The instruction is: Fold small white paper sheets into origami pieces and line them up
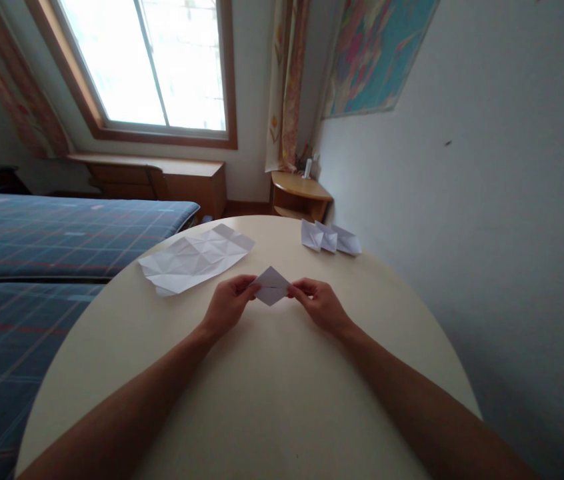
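Observation:
A small folded white paper (272, 277), diamond-shaped with a seam across its middle, is held between both hands over the table. My left hand (232, 299) pinches its left corner, thumb on the near face. Its right corner sits between the thumb and fingers of my right hand (320, 301). Beyond my left hand lies a creased, unfolded white sheet (197, 257) with many fold lines. Past my right hand stand several folded white paper pieces (331, 238) in a row, overlapping one another.
The round cream table (282, 400) fills the foreground. A bed with a blue plaid cover (62, 233) is along its left side, and a white wall (487, 233) rises at the right. Behind are a wooden corner shelf (299, 187) and a desk with a chair (127, 180) under the window.

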A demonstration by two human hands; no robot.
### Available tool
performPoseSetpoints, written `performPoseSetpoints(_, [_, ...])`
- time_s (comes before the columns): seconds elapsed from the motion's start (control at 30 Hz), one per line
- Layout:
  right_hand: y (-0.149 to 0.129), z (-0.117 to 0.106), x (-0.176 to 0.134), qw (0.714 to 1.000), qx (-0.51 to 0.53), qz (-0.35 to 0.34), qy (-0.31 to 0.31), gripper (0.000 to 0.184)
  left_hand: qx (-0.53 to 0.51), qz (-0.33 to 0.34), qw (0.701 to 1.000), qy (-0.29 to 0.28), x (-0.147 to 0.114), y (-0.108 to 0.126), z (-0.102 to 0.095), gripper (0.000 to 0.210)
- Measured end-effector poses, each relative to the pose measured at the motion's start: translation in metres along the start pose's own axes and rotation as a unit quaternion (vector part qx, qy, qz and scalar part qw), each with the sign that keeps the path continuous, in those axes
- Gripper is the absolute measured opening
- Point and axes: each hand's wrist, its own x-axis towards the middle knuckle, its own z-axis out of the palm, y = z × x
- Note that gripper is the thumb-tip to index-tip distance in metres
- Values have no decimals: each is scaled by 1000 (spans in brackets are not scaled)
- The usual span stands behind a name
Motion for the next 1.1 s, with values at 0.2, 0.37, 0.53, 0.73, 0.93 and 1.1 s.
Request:
performPoseSetpoints(0.2, [-1,-2,-1,999,-13,-28,-10,33,-25,-5,1000,4,0,0,0,39])
performPoseSetpoints(0.37, [-1,-2,-3,999,-30,-19,-2,28,-19,3,1000,-2,0,-1,0,37])
performPoseSetpoints(0.53, [0,-1,-2,1000,-8,-7,15,25,-14,2,1000,-5,-1,1,1,34])
performPoseSetpoints(0.73, [5,-1,-1,999,10,-5,42,25,12,20,1000,18,-3,7,1,31])
performPoseSetpoints(0.93, [2,-3,-4,997,-70,-29,29,25,15,36,998,39,-2,6,0,27])
performPoseSetpoints(1.1, [-6,-2,-7,994,-92,-60,-4,24,42,52,997,28,-4,8,1,23])
